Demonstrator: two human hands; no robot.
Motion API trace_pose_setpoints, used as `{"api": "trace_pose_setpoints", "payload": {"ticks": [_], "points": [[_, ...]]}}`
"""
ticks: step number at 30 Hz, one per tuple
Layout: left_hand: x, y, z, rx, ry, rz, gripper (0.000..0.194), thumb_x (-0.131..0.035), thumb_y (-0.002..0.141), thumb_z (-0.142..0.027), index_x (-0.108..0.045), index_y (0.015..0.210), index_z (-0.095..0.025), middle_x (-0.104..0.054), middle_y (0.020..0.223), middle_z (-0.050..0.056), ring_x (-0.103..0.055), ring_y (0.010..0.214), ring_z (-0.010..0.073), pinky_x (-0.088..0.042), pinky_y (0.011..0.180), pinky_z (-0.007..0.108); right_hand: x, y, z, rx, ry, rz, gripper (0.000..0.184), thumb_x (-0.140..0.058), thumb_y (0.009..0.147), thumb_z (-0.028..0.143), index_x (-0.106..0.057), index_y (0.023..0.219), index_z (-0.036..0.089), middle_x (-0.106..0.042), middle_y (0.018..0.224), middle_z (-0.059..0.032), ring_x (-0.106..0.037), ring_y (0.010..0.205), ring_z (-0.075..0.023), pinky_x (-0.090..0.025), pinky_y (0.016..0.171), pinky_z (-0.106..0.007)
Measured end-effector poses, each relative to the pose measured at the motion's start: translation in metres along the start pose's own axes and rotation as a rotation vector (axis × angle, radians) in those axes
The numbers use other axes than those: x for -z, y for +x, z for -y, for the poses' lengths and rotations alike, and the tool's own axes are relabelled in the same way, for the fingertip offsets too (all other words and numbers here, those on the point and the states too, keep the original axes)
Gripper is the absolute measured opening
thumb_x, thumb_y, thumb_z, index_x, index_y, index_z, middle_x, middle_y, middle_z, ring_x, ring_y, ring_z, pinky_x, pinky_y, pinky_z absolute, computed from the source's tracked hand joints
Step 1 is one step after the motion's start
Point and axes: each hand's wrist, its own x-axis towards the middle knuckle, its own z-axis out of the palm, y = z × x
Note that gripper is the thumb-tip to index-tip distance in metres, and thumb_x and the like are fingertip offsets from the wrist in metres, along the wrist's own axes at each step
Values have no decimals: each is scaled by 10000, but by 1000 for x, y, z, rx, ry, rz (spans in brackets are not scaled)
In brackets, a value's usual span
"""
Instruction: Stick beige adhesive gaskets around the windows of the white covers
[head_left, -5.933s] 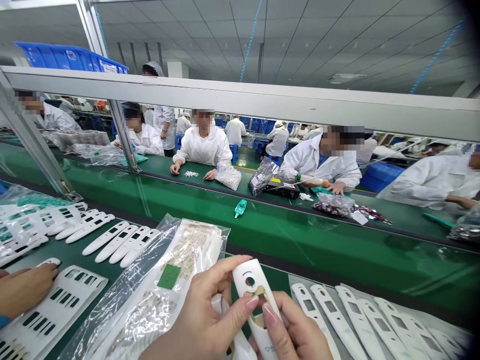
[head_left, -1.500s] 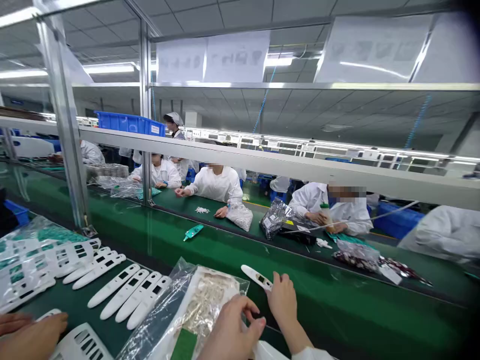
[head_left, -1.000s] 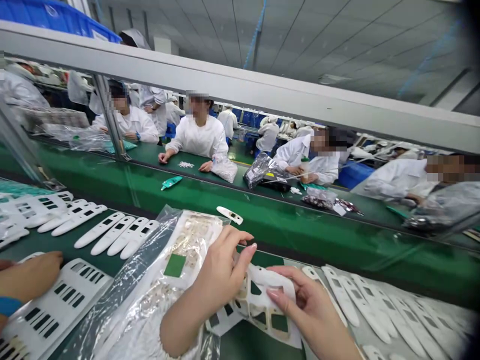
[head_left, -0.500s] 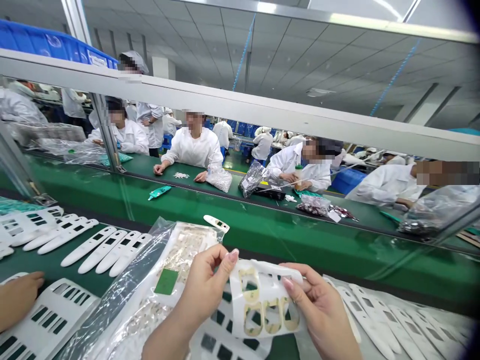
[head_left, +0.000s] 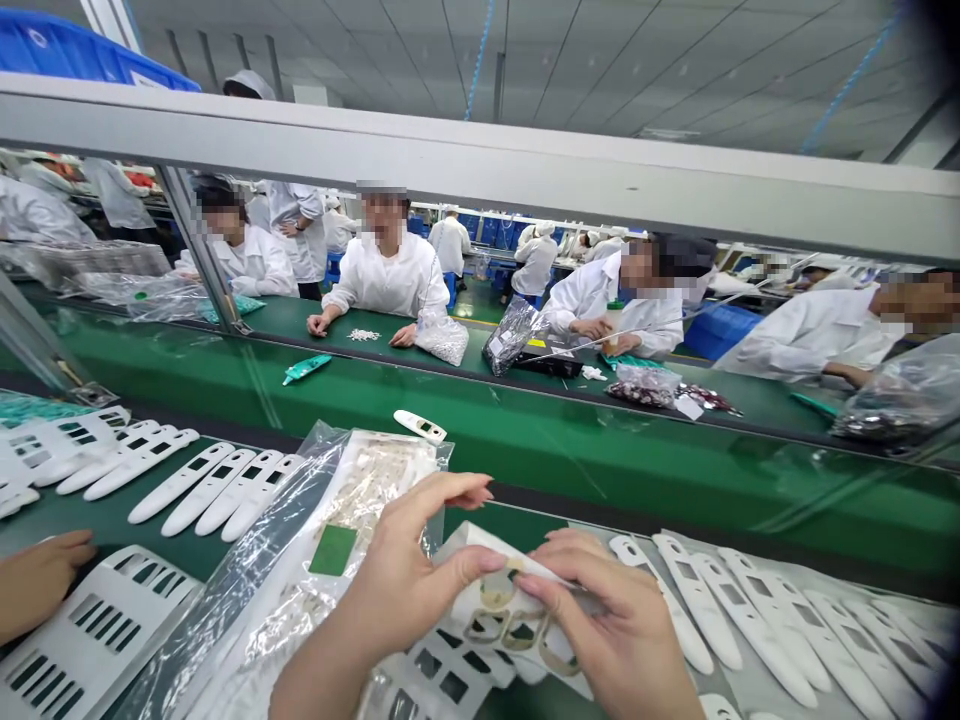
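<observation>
My left hand (head_left: pixel 409 580) pinches the left edge of a white backing sheet (head_left: pixel 501 620) that carries yellowish oval stickers. My right hand (head_left: pixel 611 625) lies over the sheet's right side, its fingers closed on it. Under the sheet lies another white sheet with dark cut-outs (head_left: pixel 442 678). Left of my hands sits a clear plastic bag (head_left: pixel 315 560) holding more sticker sheets and a green card. A white thermometer shell (head_left: pixel 420 426) lies on the green conveyor belt (head_left: pixel 600 460) beyond the bag.
A row of white shells (head_left: pixel 210 480) lies at the left, another row (head_left: pixel 750 620) at the right. Another person's hand (head_left: pixel 37 585) rests on a white sheet (head_left: pixel 82 640) at the lower left. Workers in white coats sit across the belt behind a metal frame rail (head_left: pixel 480 170).
I set a white shell on the belt, then picked up the sticker sheet in both hands. Since half a second ago the sheet has tipped flatter and lower, and my right hand now covers it.
</observation>
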Motion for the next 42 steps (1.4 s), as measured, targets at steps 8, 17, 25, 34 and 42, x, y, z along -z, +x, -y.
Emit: {"api": "trace_pose_setpoints", "payload": {"ticks": [8,17,25,34,42], "points": [[-2,-1,1,-147,22,70,116,-654,870,-121,-743,910,-185,-734,778,16,-658,713,132,-489,683,228,6,-2,-7,283,-297,-103,209,-705,831,202,-675,1036,229,-761,891,-32,-692,919,-253,-534,884,-468],[-5,-2,-4,-384,141,74,101,-638,881,-68,-704,876,-144,-721,752,11,-600,690,121,-448,694,238,5,-1,11,340,-235,-107,263,-642,808,-11,-643,980,188,-712,834,-34,-620,871,-169,-558,774,-326],[-6,2,7,-73,88,209,277,-489,981,-324,-702,865,-190,-599,749,13,-559,749,152,-411,699,260,0,-2,28,306,-179,-151,222,-611,788,-44,-635,842,171,-642,825,-62,-602,861,-170,-560,752,-316],[-4,20,36,359,81,271,407,-536,872,-545,-509,676,-189,-505,674,-12,-468,663,166,-345,621,263,35,-9,-20,-275,-248,-88,97,-609,876,344,-634,925,264,-636,1082,-41,-604,1075,-208,-506,933,-372],[-10,14,38,401,93,354,201,-632,782,-354,-518,719,-200,-511,698,-23,-492,702,175,-356,632,256,38,-15,-137,-915,-499,71,381,-604,920,340,-546,1258,174,-627,1162,-75,-642,977,-204,-541,851,-432]]}}
